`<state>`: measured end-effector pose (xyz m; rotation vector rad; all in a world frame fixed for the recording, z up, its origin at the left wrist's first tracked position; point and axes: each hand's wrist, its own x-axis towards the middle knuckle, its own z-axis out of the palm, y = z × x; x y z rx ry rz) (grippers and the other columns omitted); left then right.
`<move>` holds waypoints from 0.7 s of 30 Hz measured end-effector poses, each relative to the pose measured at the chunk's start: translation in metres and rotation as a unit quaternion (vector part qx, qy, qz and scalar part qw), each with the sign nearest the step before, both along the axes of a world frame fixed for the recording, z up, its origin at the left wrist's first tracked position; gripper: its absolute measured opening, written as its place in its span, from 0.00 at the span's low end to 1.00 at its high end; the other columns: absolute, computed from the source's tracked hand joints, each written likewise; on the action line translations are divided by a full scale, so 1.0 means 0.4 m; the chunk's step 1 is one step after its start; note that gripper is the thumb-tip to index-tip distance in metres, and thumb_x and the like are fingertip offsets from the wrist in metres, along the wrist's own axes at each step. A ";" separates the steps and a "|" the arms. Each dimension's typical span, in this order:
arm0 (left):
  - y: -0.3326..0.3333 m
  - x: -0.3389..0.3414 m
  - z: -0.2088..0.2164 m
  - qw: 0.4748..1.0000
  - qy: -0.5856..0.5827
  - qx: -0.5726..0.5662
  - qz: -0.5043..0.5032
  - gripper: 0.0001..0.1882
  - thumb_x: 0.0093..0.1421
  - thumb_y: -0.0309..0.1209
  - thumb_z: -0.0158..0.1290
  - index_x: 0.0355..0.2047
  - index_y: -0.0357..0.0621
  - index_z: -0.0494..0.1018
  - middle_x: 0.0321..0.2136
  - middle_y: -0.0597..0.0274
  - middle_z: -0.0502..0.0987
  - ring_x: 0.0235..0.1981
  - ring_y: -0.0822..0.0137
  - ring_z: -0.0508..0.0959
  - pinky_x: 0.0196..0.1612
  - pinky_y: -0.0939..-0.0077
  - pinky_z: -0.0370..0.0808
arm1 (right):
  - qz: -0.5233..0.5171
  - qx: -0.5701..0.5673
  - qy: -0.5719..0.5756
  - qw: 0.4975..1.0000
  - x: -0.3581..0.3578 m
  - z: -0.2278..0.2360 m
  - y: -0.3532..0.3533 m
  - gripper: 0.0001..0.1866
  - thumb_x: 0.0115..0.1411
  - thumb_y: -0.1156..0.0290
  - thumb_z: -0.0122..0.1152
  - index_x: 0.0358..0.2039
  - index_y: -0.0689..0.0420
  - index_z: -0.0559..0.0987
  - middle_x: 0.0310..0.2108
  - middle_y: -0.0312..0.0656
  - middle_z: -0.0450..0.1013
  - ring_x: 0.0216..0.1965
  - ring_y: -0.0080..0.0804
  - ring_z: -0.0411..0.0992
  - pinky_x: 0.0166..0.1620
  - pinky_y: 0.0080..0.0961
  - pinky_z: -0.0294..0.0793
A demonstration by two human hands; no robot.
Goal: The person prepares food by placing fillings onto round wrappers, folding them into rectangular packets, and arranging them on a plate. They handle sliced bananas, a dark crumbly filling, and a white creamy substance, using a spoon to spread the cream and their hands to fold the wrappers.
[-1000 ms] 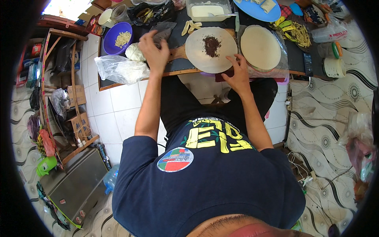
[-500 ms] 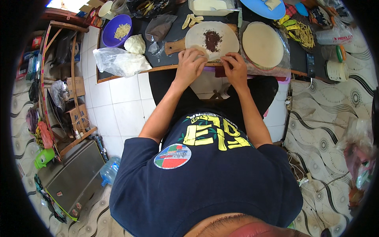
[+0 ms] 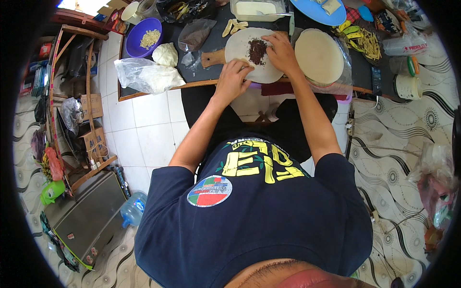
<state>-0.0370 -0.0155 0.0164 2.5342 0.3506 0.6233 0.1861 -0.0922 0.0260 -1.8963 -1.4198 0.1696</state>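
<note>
A thin round pale wrapper (image 3: 235, 45) lies over a wooden cutting board (image 3: 212, 58), of which the handle sticks out at the left. On the wrapper is a patch of dark brown shavings (image 3: 256, 52), probably chocolate. My left hand (image 3: 234, 77) is closed at the wrapper's near left edge, fingers curled and fingertips pressed on it. Over the wrapper's right part reaches my right hand (image 3: 282, 54), its fingers apart beside the shavings; it holds nothing that I can see. A stack of round wrappers (image 3: 319, 55) lies just to its right on plastic.
Banana slices (image 3: 234, 27) and a container of white cream (image 3: 257, 8) with a knife (image 3: 291, 25) are beyond. At left stand a purple bowl (image 3: 143, 38), a dough lump (image 3: 165, 54) and a plastic bag (image 3: 149, 75). A blue plate (image 3: 321, 12) sits far right.
My right hand has left the wrapper's near edge and moved forward, to the right side of the shavings. The left hand stays nearly in place. The near edge now lies flatter.
</note>
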 end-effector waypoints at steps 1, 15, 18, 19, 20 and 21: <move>-0.002 0.000 -0.002 1.000 -0.004 -0.003 0.004 0.22 0.46 0.26 0.64 0.45 0.45 0.79 0.45 0.61 0.76 0.53 0.55 0.73 0.55 0.58 0.69 | 0.003 -0.012 0.000 1.000 0.009 -0.010 0.010 0.20 0.56 0.75 0.54 0.49 0.58 0.82 0.46 0.48 0.74 0.53 0.50 0.70 0.59 0.40 0.68; -0.009 0.004 -0.021 0.999 -0.030 -0.018 0.024 0.24 0.44 0.27 0.65 0.46 0.48 0.80 0.44 0.62 0.76 0.52 0.56 0.73 0.54 0.58 0.67 | 0.020 -0.035 0.004 0.999 0.018 -0.037 0.030 0.21 0.54 0.78 0.52 0.47 0.56 0.83 0.45 0.48 0.73 0.50 0.49 0.72 0.56 0.38 0.70; -0.011 0.005 -0.020 0.999 -0.024 -0.016 0.030 0.25 0.44 0.27 0.65 0.46 0.48 0.80 0.44 0.62 0.76 0.52 0.56 0.73 0.54 0.59 0.67 | 0.016 -0.053 0.023 0.998 0.017 -0.033 0.028 0.21 0.53 0.79 0.52 0.47 0.55 0.83 0.45 0.48 0.73 0.50 0.49 0.72 0.55 0.38 0.71; -0.011 0.005 -0.020 0.999 -0.022 -0.016 0.032 0.25 0.44 0.27 0.65 0.46 0.49 0.80 0.44 0.62 0.76 0.52 0.56 0.73 0.54 0.59 0.67 | 0.020 -0.051 0.023 0.998 0.017 -0.033 0.028 0.21 0.53 0.79 0.52 0.47 0.55 0.83 0.45 0.48 0.73 0.50 0.48 0.72 0.55 0.38 0.71; -0.011 0.005 -0.020 0.999 -0.022 -0.015 0.031 0.25 0.43 0.27 0.65 0.46 0.49 0.80 0.44 0.62 0.76 0.52 0.56 0.73 0.54 0.59 0.67 | 0.023 -0.049 0.022 0.998 0.019 -0.033 0.029 0.21 0.53 0.79 0.52 0.47 0.54 0.83 0.45 0.48 0.73 0.50 0.48 0.72 0.55 0.38 0.71; -0.010 0.004 -0.020 0.999 -0.021 -0.014 0.031 0.25 0.43 0.27 0.65 0.46 0.49 0.80 0.44 0.62 0.76 0.52 0.56 0.73 0.54 0.59 0.67 | 0.026 -0.047 0.022 0.998 0.020 -0.034 0.029 0.22 0.53 0.79 0.52 0.47 0.54 0.83 0.45 0.48 0.73 0.50 0.48 0.72 0.55 0.38 0.71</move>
